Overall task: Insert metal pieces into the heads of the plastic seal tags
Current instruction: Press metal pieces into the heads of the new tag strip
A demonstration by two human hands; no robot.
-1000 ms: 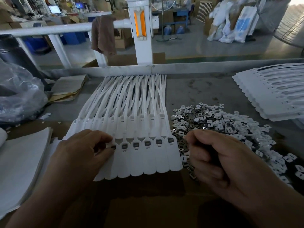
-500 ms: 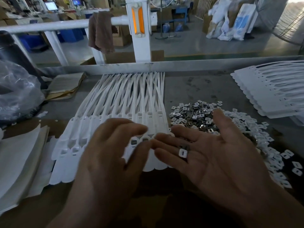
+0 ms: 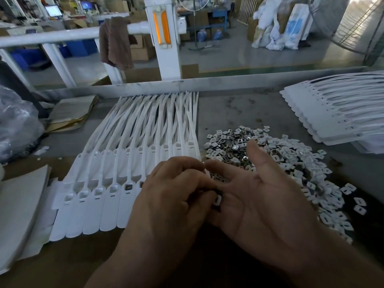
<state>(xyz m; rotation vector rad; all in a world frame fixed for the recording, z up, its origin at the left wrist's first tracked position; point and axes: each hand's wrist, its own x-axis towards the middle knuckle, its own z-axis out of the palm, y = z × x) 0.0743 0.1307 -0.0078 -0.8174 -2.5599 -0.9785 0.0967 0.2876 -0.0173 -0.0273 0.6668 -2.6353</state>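
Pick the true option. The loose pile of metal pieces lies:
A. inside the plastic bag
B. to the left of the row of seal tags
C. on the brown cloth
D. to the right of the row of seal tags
D: the pile of metal pieces spreads out to the right of the row of seal tags.

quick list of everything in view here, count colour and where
seal tags: one fanned row, white, table centre
metal pieces: large pile, silvery and white, right of the row
tag stack: one, white, far right
plastic bag: one, clear, far left
cardboard: few sheets, brown, back left
cloth: one, brown, over the white rail
left hand: one, fingertips at the right palm
right hand: one, palm up, at least one piece on it
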